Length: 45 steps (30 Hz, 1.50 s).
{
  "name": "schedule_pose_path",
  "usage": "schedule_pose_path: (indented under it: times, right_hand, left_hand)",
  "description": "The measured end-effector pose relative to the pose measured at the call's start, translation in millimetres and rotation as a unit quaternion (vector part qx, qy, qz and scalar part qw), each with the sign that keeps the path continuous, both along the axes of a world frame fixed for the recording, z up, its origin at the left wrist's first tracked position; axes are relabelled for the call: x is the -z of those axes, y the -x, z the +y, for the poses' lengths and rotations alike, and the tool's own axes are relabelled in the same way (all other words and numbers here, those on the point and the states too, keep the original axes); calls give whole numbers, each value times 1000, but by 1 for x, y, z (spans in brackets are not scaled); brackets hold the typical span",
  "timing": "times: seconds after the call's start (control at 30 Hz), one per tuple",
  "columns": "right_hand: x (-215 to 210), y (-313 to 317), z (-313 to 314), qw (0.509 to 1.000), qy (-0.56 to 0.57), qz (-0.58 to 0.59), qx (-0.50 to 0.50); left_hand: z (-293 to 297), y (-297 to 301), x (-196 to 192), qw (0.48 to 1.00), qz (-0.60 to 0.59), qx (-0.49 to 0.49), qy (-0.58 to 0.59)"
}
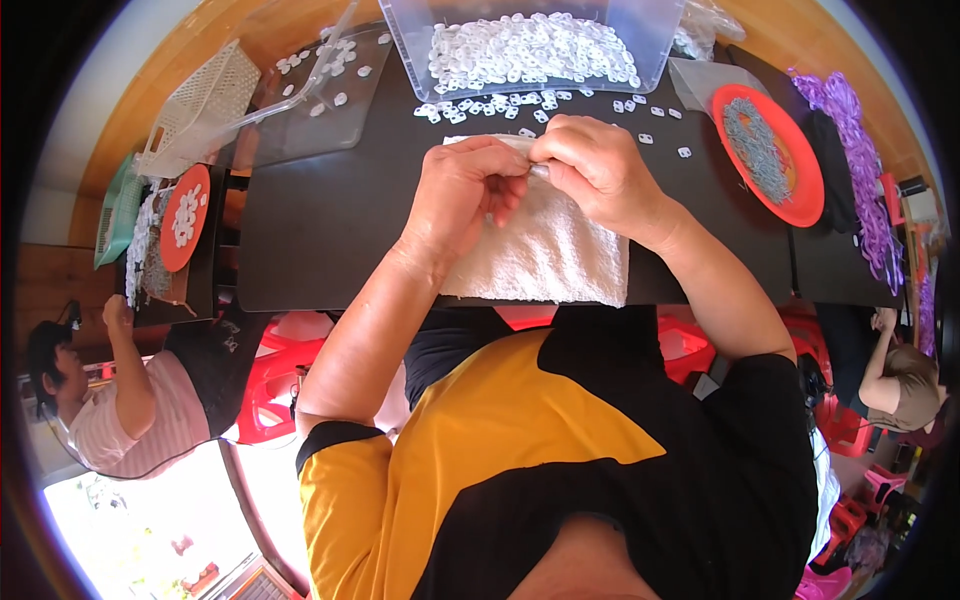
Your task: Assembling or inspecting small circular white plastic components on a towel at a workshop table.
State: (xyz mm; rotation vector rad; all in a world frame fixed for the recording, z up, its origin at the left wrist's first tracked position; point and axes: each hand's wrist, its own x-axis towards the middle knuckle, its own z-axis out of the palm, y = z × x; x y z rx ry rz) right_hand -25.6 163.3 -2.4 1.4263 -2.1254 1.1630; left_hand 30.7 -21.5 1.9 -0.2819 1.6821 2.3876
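Above a white towel on the dark table, my left hand and my right hand meet fingertip to fingertip. Both are closed in a pinch, and whatever sits between them is too small and covered to make out. The left hand's other fingers curl loosely inward. Just beyond the hands lie loose small white plastic pieces with holes. Behind these, a clear plastic bin holds a heap of the same pieces. On the right, an orange-red plate carries a pile of thin grey metal bits.
At the left stand a clear tray with scattered white pieces, a white basket, a green basket and a smaller red plate. Purple strands hang at the right edge. One person sits left, another right.
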Motion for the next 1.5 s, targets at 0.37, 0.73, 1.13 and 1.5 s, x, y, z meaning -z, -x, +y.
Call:
schedule_pose_path:
  times: [0.37,0.73,1.13,1.5]
  right_hand:
    - [5,7,5,985,16,-168,-24]
    - [5,11,12,984,16,-178,-11]
    - [1,10,9,969,64,-240,-20]
    - [5,2,5,966,91,-242,22]
  left_hand:
    - [8,7,1,999,-11,-22,-20]
    - [9,14,-10,995,-11,42,92]
    - [13,14,-9,999,-5,16,49]
    - [21,10,-7,999,5,-35,-2]
